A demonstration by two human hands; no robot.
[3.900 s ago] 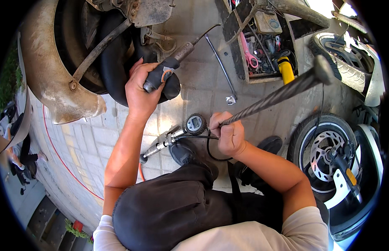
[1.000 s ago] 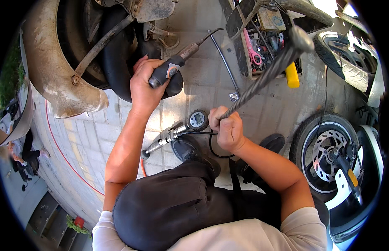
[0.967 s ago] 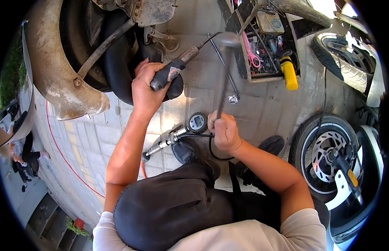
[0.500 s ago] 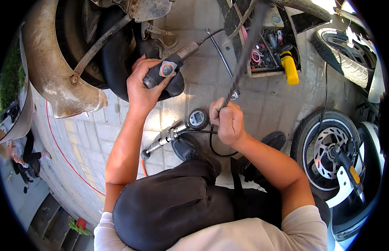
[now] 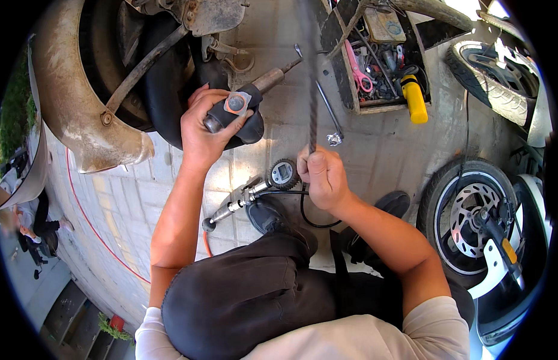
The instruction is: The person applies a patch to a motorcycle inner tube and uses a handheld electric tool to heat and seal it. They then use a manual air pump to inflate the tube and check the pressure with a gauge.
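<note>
My left hand is wrapped around a black rubber inner tube and a tapered metal tool lying against it. Facing up on the rubber is a patch with an orange ring and a grey centre. The tube's loop runs back beside the wheel at the upper left. In front of me, my right hand is a closed fist around a dark rod with spiral ridges. Its upper part is blurred, and whether it touches anything at the top cannot be seen.
A pressure gauge inflator lies by my shoe. Beyond my right hand are a long wrench and a wooden toolbox with pink scissors and a yellow-handled tool. A wheel with a brake disc stands right; a muddy fender, left.
The rod in my right fist has swung leftward to nearly upright. My right hand has shifted slightly left, and my left hand has barely moved, keeping its hold on the tube and tool.
</note>
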